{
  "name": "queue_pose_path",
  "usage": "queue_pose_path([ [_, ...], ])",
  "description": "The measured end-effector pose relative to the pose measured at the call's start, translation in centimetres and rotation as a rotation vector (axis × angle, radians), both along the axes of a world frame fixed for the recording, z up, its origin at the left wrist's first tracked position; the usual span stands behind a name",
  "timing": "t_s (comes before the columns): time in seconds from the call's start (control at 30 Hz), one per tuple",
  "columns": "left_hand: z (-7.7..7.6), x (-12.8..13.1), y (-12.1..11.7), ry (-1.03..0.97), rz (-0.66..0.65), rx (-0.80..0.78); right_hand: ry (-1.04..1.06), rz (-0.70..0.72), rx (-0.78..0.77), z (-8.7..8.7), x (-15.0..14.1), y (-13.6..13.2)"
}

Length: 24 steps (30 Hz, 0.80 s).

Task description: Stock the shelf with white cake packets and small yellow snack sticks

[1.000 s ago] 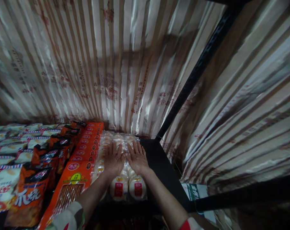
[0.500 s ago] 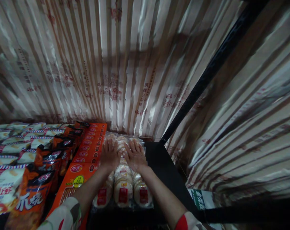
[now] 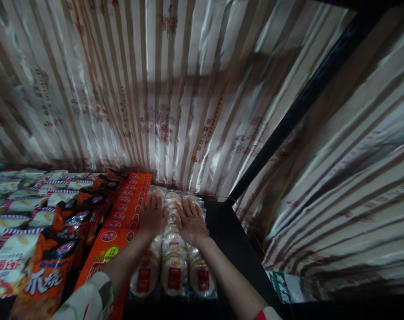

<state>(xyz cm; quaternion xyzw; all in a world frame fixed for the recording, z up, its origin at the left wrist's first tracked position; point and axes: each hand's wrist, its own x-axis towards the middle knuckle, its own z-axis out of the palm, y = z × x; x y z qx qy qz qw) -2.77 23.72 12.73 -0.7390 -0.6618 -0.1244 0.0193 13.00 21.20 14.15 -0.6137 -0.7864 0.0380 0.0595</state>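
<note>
Three rows of clear packets of round, pale flat cakes (image 3: 174, 269) run back along a black shelf (image 3: 235, 253), the front ones bearing red labels. My left hand (image 3: 153, 216) lies over the left row toward the back, fingers stretched forward. Across the right row rests my right hand (image 3: 192, 222), palm down with its fingers spread. Both hands appear to touch the packets, and they cover part of those beneath. Just left of my left hand stands a row of flat orange packets (image 3: 117, 218), partly hidden by my left forearm.
Orange-and-black snack bags (image 3: 46, 266) and white snack bags (image 3: 17, 253) fill the left side in rows. A pleated, printed curtain (image 3: 175, 98) hangs behind the shelf and round to the right. A black post (image 3: 275, 138) slants up from the back corner. A green-and-white item (image 3: 285, 286) lies lower right.
The view has shifted slightly, so everything sits a little further right. My hands have moved slightly apart and remain on the outer rows of packets.
</note>
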Motion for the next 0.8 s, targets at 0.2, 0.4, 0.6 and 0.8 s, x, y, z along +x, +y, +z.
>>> queue_pose_path([
  [0.2, 0.1, -0.2, 0.1, 0.0, -0.003, 0.018, 0.013, 0.003, 0.036, 0.9, -0.5, 0.3],
  [0.4, -0.3, -1.4, 1.2, -0.017, 0.016, 0.047, 0.035, 0.112, 0.019, 1.1, -3.2, 0.9],
  [0.6, -0.8, -1.7, 1.3, -0.032, -0.007, -0.006, 0.027, 0.123, -0.017, -0.2, -3.6, 1.2],
  [0.8, -0.1, -1.6, 1.3, -0.059, -0.006, 0.031, 0.059, 0.132, -0.032, 0.7, -3.3, 1.5],
])
